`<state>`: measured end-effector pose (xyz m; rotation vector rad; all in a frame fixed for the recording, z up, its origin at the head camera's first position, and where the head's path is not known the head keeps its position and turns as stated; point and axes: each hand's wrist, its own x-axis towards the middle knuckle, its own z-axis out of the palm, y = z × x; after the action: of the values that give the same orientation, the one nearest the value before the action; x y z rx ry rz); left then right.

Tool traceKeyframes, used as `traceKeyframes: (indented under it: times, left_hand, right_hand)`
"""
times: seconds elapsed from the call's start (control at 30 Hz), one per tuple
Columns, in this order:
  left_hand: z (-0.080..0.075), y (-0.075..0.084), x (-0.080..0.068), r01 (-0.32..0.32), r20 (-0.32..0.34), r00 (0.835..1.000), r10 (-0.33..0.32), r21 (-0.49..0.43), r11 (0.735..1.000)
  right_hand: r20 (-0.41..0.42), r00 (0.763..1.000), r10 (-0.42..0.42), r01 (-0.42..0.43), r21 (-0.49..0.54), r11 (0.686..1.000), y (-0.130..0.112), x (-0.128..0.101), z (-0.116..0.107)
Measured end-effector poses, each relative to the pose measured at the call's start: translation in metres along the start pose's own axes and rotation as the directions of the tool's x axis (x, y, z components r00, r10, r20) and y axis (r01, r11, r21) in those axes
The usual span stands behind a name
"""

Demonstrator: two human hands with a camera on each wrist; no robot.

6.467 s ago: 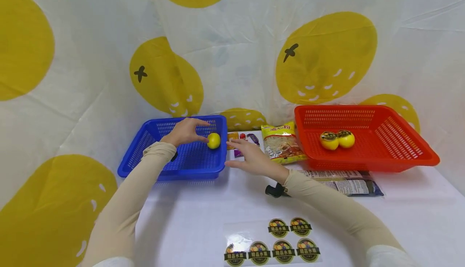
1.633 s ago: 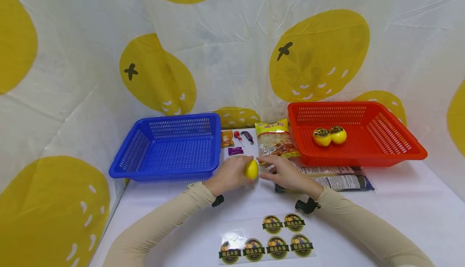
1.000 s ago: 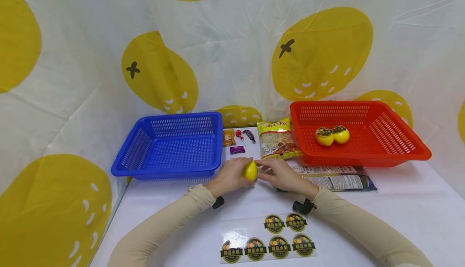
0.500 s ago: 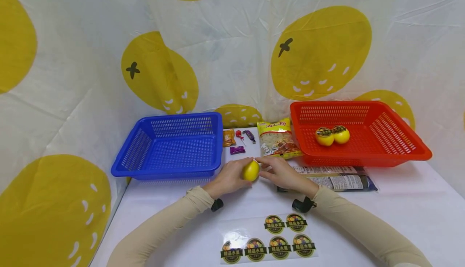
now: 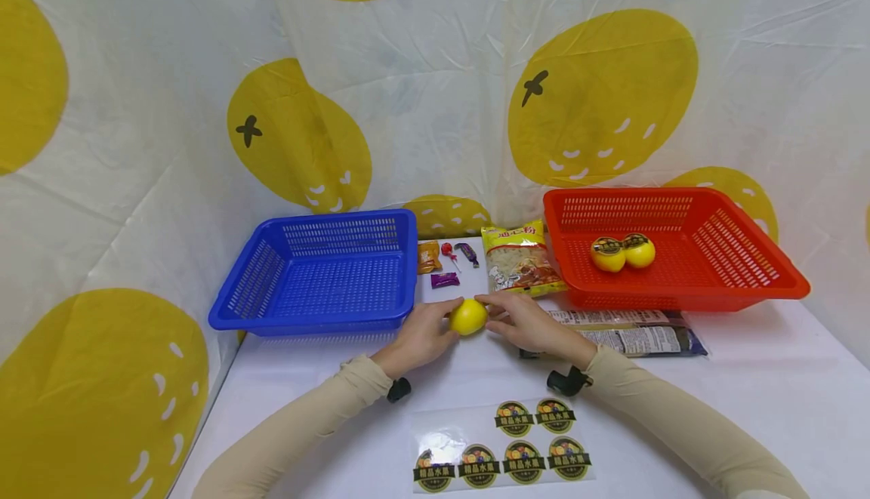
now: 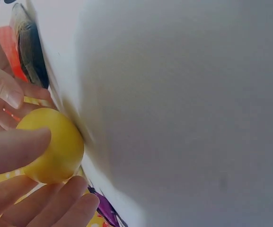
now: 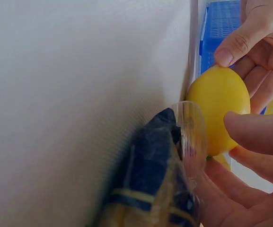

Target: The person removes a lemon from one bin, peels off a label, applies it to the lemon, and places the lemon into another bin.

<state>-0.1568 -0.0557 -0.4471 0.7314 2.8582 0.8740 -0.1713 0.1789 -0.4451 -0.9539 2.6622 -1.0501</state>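
A plain yellow fruit (image 5: 468, 317) sits low over the white table, in front of the blue basket (image 5: 313, 324). My left hand (image 5: 424, 331) cups it from the left with curled fingers. From the right, my right hand (image 5: 526, 324) closes thumb and fingers on the same fruit. The left wrist view shows the fruit (image 6: 51, 146) between my thumb and fingers. In the right wrist view the fruit (image 7: 219, 106) lies between both hands. A sheet of round dark stickers (image 5: 506, 450) lies near the front edge.
The red basket (image 5: 680, 304) at the right holds two stickered yellow fruits (image 5: 621, 252). A snack bag (image 5: 519, 261) and small candies (image 5: 445, 265) lie between the baskets. A dark packet (image 5: 632, 337) lies in front of the red basket. A printed cloth hangs behind.
The left hand lifted the fruit out of the blue basket and brought it to the table's middle, where the right hand joined it. Over the last second, the hands barely moved.
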Motion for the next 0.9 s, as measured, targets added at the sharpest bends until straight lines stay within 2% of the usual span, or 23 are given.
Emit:
traceKeyframes:
  times: [0.23,0.53,0.9]
  left_hand:
    - [0.0022,-0.0020,-0.0028,0.000,-0.052,0.999,0.000,-0.009,1.000]
    - [0.0061,0.0019,-0.0016,-0.068,-0.093,0.993,0.068,-0.005,0.998]
    - [0.0081,0.0002,-0.0031,-0.062,-0.092,0.994,0.060,-0.013,0.998]
  right_hand:
    - [-0.011,1.000,0.028,-0.028,0.008,1.000,0.0027,0.0004,0.0016]
    - [-0.038,0.994,0.105,-0.104,0.007,0.995,0.0025,0.0006,0.0006]
    - [-0.048,0.995,0.083,-0.084,-0.011,0.996,0.0007,0.0024,0.0018]
